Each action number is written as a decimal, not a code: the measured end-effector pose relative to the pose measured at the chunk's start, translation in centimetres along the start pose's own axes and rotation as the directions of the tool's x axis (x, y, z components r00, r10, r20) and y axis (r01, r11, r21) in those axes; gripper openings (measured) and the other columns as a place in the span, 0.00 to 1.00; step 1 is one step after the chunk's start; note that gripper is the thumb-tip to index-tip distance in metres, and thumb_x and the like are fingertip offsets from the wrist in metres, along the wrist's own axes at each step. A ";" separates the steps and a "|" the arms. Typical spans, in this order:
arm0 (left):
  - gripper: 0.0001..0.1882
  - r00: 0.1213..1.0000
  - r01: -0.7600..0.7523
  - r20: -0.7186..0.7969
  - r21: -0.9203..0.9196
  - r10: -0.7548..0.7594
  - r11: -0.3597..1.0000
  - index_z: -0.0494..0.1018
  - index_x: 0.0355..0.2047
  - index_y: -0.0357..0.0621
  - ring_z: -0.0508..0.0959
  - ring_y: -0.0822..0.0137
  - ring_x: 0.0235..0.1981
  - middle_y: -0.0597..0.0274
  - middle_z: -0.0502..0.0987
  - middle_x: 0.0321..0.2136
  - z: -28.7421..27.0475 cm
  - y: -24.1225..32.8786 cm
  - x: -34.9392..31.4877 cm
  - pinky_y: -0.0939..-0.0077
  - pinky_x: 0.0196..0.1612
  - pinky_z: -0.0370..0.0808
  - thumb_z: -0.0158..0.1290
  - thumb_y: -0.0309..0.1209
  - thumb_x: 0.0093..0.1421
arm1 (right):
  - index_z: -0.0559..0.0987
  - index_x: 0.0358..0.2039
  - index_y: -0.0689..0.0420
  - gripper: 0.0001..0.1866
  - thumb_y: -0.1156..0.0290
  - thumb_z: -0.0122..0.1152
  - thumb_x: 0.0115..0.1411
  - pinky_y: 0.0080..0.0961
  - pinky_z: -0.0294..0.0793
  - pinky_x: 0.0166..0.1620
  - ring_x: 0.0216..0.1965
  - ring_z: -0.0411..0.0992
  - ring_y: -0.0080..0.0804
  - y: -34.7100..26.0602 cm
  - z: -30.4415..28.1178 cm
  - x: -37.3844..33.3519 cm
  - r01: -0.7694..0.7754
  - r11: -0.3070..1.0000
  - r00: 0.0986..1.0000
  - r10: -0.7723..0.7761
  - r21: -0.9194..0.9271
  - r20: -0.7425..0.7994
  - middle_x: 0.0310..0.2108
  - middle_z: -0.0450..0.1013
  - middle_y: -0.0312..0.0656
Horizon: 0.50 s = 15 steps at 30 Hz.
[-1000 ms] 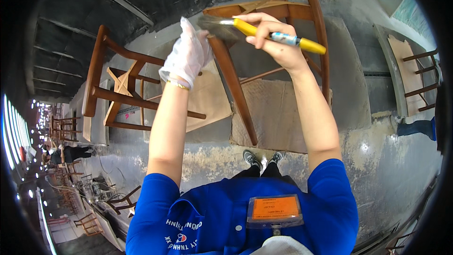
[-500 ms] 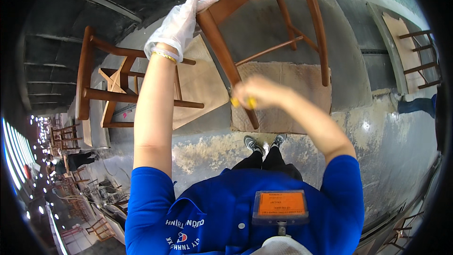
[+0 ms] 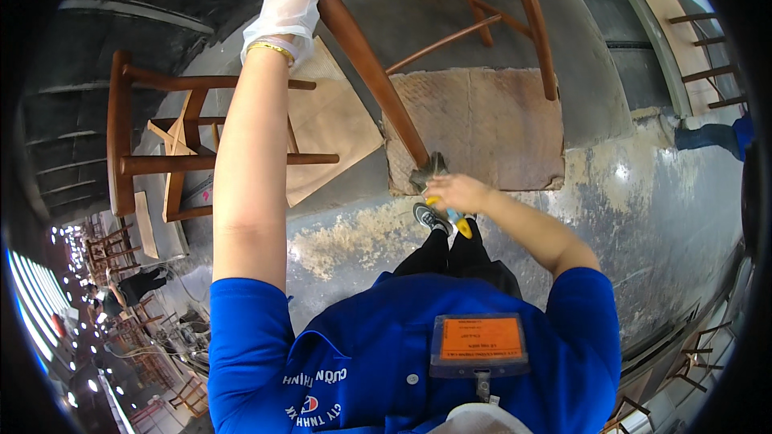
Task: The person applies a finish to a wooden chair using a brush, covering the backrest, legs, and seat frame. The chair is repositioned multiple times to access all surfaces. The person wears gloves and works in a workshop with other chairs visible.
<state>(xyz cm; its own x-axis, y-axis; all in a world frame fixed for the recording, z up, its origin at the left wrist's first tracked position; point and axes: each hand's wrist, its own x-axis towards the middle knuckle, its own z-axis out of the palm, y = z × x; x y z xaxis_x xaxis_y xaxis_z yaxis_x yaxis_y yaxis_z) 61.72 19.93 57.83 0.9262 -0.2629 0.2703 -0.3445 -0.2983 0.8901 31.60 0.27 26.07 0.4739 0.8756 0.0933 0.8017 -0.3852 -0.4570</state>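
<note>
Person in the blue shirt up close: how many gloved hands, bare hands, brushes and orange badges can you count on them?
Gloved hands: 1, the left hand
Bare hands: 1, the right hand
Brushes: 1, the yellow-handled brush
Orange badges: 1, the chest badge
Total: 4

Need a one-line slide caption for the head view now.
Gloved left hand at one end of a wooden chair leg, bare right hand holding a yellow-handled brush at the other.

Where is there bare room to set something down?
Bare cardboard lies right of the chair leg, beyond the right hand. Open floor stretches right of the right forearm toward another person's leg. It's crowded at the chair leg's tip, with the brush and a shoe, and at left, where a second chair shows partly behind the left forearm.
</note>
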 end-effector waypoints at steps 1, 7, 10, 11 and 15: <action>0.24 1.000 -0.002 0.006 -0.004 0.002 1.000 0.81 0.58 0.30 0.81 0.70 0.50 0.58 0.86 0.49 0.0 0.2 -0.1 0.74 0.57 0.75 0.66 0.33 0.67 | 0.86 0.40 0.47 0.07 0.67 0.65 0.62 0.40 0.80 0.62 0.60 0.80 0.44 0.2 -1.9 1.1 -0.031 0.994 1.000 0.030 0.109 0.008 0.54 0.83 0.40; 0.24 0.998 0.065 0.016 0.084 -0.066 0.994 0.82 0.58 0.33 0.79 0.71 0.46 0.61 0.86 0.47 0.0 1.3 -0.5 0.75 0.50 0.74 0.65 0.37 0.68 | 0.86 0.39 0.49 0.13 0.76 0.72 0.52 0.39 0.85 0.44 0.47 0.85 0.44 4.0 -17.0 9.7 0.057 0.993 0.810 0.015 0.105 -0.586 0.48 0.85 0.40; 0.25 0.999 0.011 0.031 0.110 -0.015 0.994 0.82 0.59 0.35 0.76 0.72 0.42 0.64 0.86 0.46 -0.1 1.3 -0.3 0.76 0.44 0.71 0.65 0.39 0.68 | 0.87 0.42 0.46 0.09 0.65 0.68 0.61 0.37 0.80 0.61 0.64 0.77 0.44 1.5 -11.8 7.3 -0.123 0.990 0.756 0.048 -0.070 -0.653 0.64 0.78 0.42; 0.25 0.999 0.036 0.015 0.124 -0.038 0.992 0.82 0.59 0.35 0.75 0.73 0.42 0.65 0.85 0.47 -0.1 1.2 -0.1 0.76 0.44 0.70 0.66 0.40 0.68 | 0.87 0.44 0.44 0.11 0.62 0.66 0.62 0.38 0.77 0.67 0.70 0.73 0.44 -0.3 -7.7 5.5 -0.225 0.974 0.750 0.198 0.038 -0.632 0.68 0.75 0.42; 0.24 0.999 0.038 0.017 0.230 -0.043 0.972 0.84 0.60 0.43 0.80 0.72 0.55 0.61 0.86 0.53 -0.2 0.4 0.6 0.73 0.61 0.73 0.66 0.43 0.69 | 0.85 0.54 0.45 0.17 0.67 0.70 0.63 0.43 0.78 0.66 0.64 0.77 0.44 -3.3 7.1 -4.9 -0.292 0.954 0.927 0.300 0.071 -0.224 0.65 0.77 0.41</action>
<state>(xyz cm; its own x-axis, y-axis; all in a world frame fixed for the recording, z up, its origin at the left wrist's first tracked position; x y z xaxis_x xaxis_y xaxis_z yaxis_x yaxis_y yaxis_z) 62.16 19.87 58.40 0.9373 -0.2655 0.2260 -0.3356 -0.5113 0.7912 24.00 -0.70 20.82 0.7616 0.6310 0.1473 0.6006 -0.6020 -0.5262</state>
